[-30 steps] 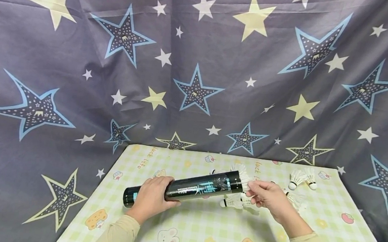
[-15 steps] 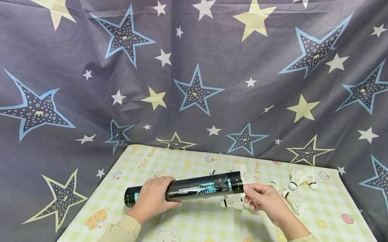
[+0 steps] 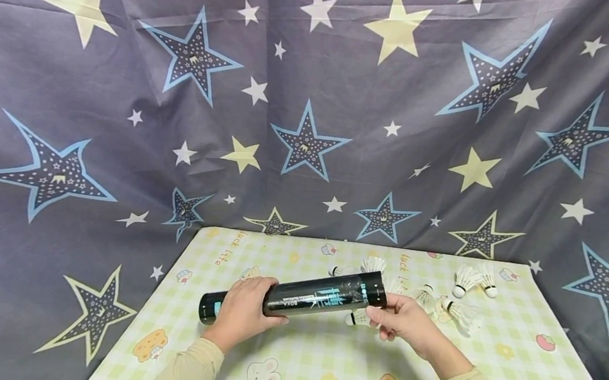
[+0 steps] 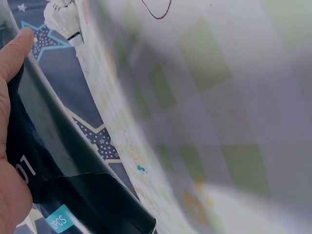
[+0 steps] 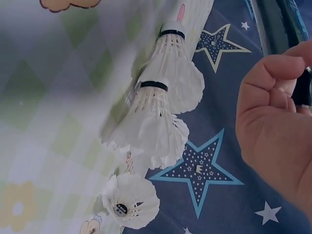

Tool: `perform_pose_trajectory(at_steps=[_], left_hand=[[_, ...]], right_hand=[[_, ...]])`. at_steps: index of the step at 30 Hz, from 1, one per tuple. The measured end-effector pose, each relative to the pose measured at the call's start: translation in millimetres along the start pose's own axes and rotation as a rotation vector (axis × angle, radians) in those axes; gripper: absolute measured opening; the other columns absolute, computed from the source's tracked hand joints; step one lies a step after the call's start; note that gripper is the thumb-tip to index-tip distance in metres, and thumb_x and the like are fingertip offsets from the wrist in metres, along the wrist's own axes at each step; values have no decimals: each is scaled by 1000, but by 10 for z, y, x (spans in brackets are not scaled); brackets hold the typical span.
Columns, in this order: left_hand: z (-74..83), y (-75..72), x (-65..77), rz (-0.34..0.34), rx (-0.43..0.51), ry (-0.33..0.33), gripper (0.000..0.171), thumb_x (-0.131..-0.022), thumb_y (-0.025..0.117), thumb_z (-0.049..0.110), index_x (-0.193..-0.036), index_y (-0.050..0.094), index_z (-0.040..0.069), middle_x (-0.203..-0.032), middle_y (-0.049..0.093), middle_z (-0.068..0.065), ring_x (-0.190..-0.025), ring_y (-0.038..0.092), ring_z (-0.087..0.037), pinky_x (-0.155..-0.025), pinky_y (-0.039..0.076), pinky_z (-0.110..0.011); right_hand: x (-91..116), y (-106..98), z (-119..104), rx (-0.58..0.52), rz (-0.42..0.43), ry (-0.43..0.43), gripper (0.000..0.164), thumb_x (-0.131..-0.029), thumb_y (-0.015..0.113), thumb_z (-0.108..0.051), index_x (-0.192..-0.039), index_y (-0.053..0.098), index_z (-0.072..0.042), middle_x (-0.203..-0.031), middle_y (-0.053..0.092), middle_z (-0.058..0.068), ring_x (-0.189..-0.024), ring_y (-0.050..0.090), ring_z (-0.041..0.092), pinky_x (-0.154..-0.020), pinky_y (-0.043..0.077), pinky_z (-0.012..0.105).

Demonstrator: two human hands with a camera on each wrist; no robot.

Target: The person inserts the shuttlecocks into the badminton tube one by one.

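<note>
Black printed shuttlecock tube aslant above the near-middle part of the desk, left grip wrapped firmly round its left half, right grip curled against the right end, whether pinching the rim cannot tell. Reads as light, stiff card, smooth and glossy enough to slip; best held round the barrel, without squeezing the rim. Behind it and to the far right, white shuttlecocks: flared, ribbed skirts, rounded heads banded black, probably very light, skirts easily bent, so handle by the head.
</note>
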State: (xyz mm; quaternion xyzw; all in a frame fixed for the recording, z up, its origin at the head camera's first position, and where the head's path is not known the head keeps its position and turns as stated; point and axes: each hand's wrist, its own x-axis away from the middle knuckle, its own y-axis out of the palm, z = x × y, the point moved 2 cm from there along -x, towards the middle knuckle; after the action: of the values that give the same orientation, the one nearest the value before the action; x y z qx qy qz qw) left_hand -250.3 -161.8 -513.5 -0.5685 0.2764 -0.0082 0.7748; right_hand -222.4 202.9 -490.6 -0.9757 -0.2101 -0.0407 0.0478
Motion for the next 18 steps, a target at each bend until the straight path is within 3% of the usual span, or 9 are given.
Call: perform_pose_trajectory(at_steps=[5, 13, 18], left_hand=[[60, -7, -11, -23, 28, 0, 82, -66, 98, 60, -130, 66, 20, -120, 77, 1, -113, 72, -22, -102, 55, -47], [63, -8, 4, -27, 28, -17, 82, -66, 98, 60, -130, 67, 20, -121, 77, 0, -115, 72, -23, -104, 55, -48], [-1, 23, 26, -24, 19, -32, 84, -66, 97, 62, -132, 67, 20, -122, 77, 0, -119, 72, -24, -107, 54, -48]], right_hand=[[-8, 62, 6, 14, -49, 27, 22, -104, 72, -23, -106, 70, -2, -81, 74, -2, -57, 66, 6, -56, 48, 22], [-6, 41, 32, 20, -45, 38, 24, -104, 72, -24, -108, 68, -1, -83, 75, -3, -58, 67, 7, -57, 50, 23], [49, -134, 50, 30, -9, 19, 43, -105, 69, -22, -130, 60, 13, -88, 77, -1, -62, 68, 8, -60, 52, 23]])
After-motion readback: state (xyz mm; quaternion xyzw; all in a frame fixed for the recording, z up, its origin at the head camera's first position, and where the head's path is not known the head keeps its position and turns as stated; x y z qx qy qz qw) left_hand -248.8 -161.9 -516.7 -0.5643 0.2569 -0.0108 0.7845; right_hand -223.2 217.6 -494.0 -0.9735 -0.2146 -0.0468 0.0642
